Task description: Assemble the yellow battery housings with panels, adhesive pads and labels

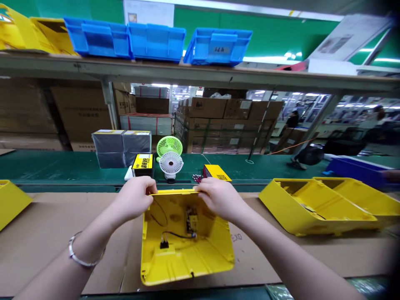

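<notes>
A yellow plastic housing (206,254) stands in front of me on the cardboard, its hollow inside facing me. Inside it are a small circuit board (192,221), a black connector (164,243) and some thin wires. My left hand (137,196) pinches the top left edge of the housing. At the top right edge, my right hand (218,198) grips the same rim, fingers closed over it. A thin yellow strip (176,191) runs along the rim between both hands; whether it is a separate part I cannot tell.
More yellow housings (290,212) lie at right, and another (12,202) at far left. Behind stand a white fan (171,163), a green fan (170,143), a yellow-black box (143,166) and grey-wrapped boxes (109,148). Blue bins (156,41) sit on the shelf above.
</notes>
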Tool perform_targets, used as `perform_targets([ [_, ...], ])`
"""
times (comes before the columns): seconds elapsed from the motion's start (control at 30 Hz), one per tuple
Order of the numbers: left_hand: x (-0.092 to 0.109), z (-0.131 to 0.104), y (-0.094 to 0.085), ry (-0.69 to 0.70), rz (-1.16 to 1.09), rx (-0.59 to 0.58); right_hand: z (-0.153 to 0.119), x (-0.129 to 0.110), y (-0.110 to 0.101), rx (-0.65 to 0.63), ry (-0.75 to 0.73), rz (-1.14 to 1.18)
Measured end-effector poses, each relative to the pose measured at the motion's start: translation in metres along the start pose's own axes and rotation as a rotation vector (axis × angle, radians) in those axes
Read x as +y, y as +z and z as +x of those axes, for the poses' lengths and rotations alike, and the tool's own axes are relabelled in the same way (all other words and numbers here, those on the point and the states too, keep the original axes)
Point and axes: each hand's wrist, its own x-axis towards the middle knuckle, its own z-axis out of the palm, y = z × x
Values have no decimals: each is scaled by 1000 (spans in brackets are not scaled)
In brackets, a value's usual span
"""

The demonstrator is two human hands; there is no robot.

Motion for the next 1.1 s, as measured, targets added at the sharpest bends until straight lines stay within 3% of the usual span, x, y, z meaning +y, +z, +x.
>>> perform_targets([
  [0.07,8,-14,-2,79,80,76,-12,-3,0,89,-63,-28],
  [0.13,10,-27,2,102,81,50,-26,-7,6,101,-140,-43],
  [0.3,-4,-43,11,72,-159,-227,-50,-14,14,10,-195,185],
  [0.37,-10,-36,15,28,-257,-255,-46,-9,14,18,-129,380],
  [0.5,-21,-1,42,-215,-454,29,-17,11,30,197,252,613],
  [0.57,-25,14,57,-376,-646,50,-2,22,47,138,459,790],
  [0.63,-29,22,67,-441,-775,13,6,29,62,-3,554,976],
  [0.7,-32,22,71,-434,-855,-7,7,34,71,-120,567,1182],
  [0.83,-36,12,70,-431,-997,-32,0,37,78,-219,554,1596],
  [1.1,-34,12,69,-428,-980,-37,0,36,83,-130,553,1668],
])
